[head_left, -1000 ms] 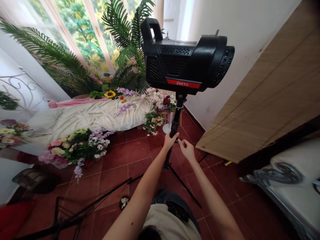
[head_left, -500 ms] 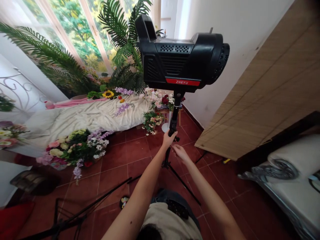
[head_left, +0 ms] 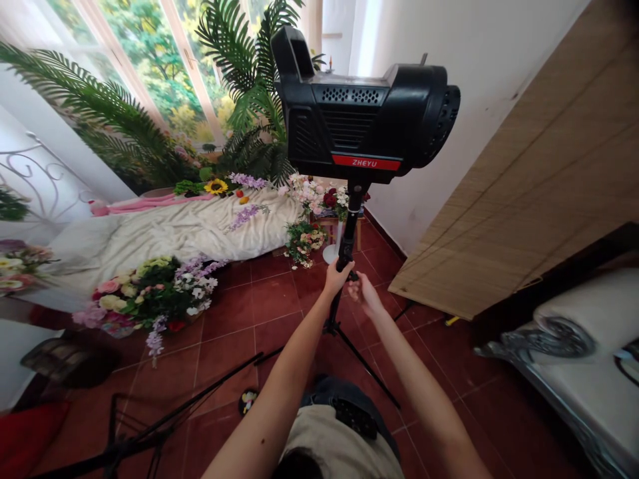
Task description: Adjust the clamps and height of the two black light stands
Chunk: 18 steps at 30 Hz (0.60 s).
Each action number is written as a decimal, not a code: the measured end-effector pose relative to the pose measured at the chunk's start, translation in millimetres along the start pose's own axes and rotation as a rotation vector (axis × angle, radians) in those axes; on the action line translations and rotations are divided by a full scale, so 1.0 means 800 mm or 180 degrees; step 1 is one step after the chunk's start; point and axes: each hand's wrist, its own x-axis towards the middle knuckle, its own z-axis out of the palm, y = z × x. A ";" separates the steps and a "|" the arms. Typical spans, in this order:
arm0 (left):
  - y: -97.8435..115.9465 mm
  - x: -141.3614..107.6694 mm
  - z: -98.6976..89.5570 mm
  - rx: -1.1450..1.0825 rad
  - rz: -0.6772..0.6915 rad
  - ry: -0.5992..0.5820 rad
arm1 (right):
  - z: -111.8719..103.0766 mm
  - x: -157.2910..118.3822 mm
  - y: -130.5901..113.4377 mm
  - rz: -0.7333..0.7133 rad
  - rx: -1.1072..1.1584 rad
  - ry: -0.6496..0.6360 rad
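A black studio light [head_left: 359, 123] with a red ZHEYU label sits on top of a black light stand [head_left: 350, 229]. My left hand [head_left: 337, 275] is wrapped round the stand's pole below the light. Just to its right, my right hand [head_left: 364, 293] has its fingers closed at a small black tightening knob [head_left: 353, 275] on the pole. The fingertips partly hide the knob. Below my hands the stand's legs [head_left: 369, 366] spread over the floor.
A cream-draped platform [head_left: 200, 226] with flowers and a sunflower stands ahead left. Another black folded stand [head_left: 200, 392] lies at lower left. At right are a bamboo blind [head_left: 479, 199] and a carved silver-framed sofa [head_left: 569, 339]. Red tiles [head_left: 229, 313] cover the floor.
My right hand has moved up a little from below the knob and its fingers have closed at it. My left hand stays on the pole.
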 end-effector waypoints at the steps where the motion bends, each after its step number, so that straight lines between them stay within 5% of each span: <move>1: -0.001 0.001 -0.001 0.0054 0.0061 -0.0037 | 0.001 0.000 -0.003 0.0163 0.0376 -0.0180; 6: -0.007 0.005 -0.003 0.0212 0.0172 -0.0050 | -0.001 -0.001 -0.007 0.0483 0.1043 -0.0623; 9: -0.007 0.004 -0.004 0.0169 0.0202 -0.0116 | -0.005 0.000 0.002 0.0513 0.0476 -0.0211; 13: -0.008 0.004 -0.004 0.0079 0.0164 -0.0192 | -0.013 -0.010 0.014 -0.0661 -0.0732 0.0871; 18: -0.019 0.011 -0.002 0.0128 0.0298 -0.0081 | -0.022 -0.034 0.007 -0.1828 -0.2194 0.1132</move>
